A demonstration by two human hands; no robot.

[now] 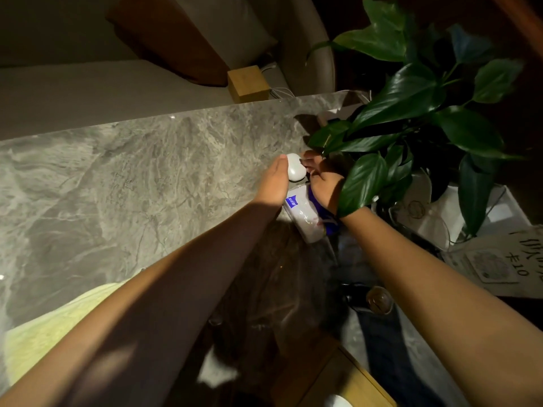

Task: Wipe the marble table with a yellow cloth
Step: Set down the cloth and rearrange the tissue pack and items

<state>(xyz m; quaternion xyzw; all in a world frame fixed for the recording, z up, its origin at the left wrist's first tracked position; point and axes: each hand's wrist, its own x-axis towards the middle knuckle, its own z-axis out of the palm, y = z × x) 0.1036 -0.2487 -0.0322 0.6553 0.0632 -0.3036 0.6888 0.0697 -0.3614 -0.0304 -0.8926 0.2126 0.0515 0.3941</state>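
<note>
The grey marble table (132, 177) spans the view. A yellow cloth (53, 327) lies on it at the lower left, partly under my left forearm, with neither hand touching it. Both hands meet at the table's right side around a small white rounded object (295, 168). My left hand (274, 183) cups it from the left. My right hand (321, 180) reaches it from the right, fingers curled at its edge and partly hidden by a leaf. A white packet with a blue label (302, 214) lies just under the hands.
A large leafy potted plant (411, 127) crowds the right side, with white paper and a printed card (493, 265) beneath it. A wooden block (248, 83) sits past the far edge. Dark clutter and a wooden box (332, 380) fill the lower right.
</note>
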